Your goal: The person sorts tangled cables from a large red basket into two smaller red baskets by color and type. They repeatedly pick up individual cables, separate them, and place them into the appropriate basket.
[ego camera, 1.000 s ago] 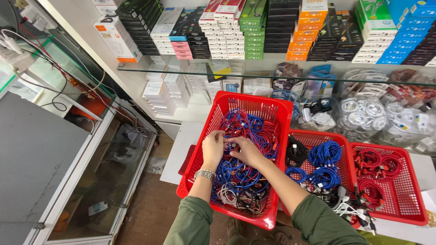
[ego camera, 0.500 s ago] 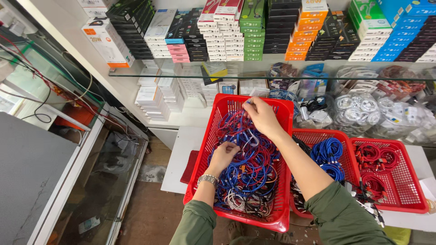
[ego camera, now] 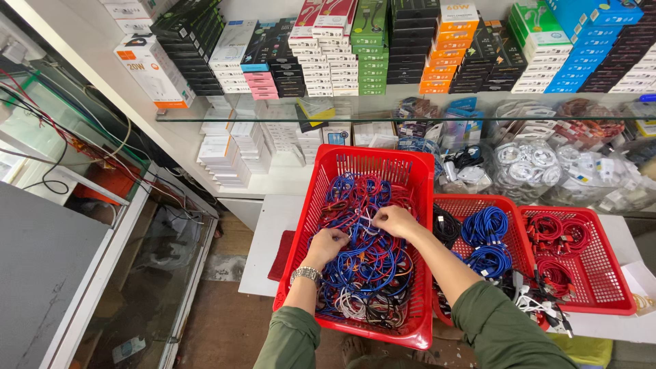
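Note:
A large red plastic basket holds a tangle of blue, red, white and black cables. My left hand, with a metal watch on its wrist, rests in the tangle with fingers curled on cables. My right hand pinches a cable near the middle of the basket, close to my left hand. Both sleeves are olive green.
Two smaller red baskets sit to the right: one with coiled blue and black cables, one with coiled red cables. Behind them is a glass shelf and stacks of boxed goods. A glass display case stands at left.
My right hand came back from the far rim of the basket to its middle. My left hand shifted a little up toward it. The camera view moved slightly.

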